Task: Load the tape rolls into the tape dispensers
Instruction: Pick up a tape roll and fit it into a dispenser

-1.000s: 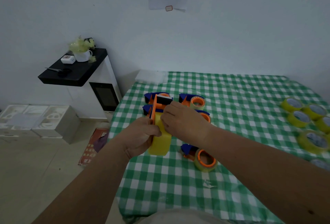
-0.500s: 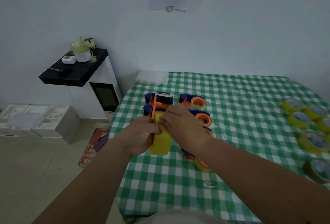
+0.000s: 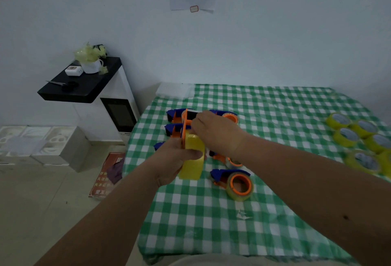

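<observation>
My left hand (image 3: 176, 159) grips a yellow tape roll (image 3: 191, 163) seated on an orange and blue tape dispenser (image 3: 184, 127), held upright above the table's left side. My right hand (image 3: 213, 131) pinches the top of the roll near the dispenser's front; its fingertips are hidden. A loaded dispenser (image 3: 234, 182) with a clear roll on an orange hub lies just right of my left hand. Several more blue and orange dispensers (image 3: 173, 115) lie behind my hands. Several loose yellow tape rolls (image 3: 347, 136) sit at the right edge.
The table wears a green and white checked cloth (image 3: 275, 212). A white packet (image 3: 174, 91) lies at its far left corner. Left of the table stand a black-topped cabinet (image 3: 84, 87) with a cup and scissors, white boxes (image 3: 40, 145) and a red paper (image 3: 108, 174) on the floor.
Both hands with the dispenser and roll shifted slightly away from me. My right arm moved aside, uncovering the loaded dispenser lying near my left hand.
</observation>
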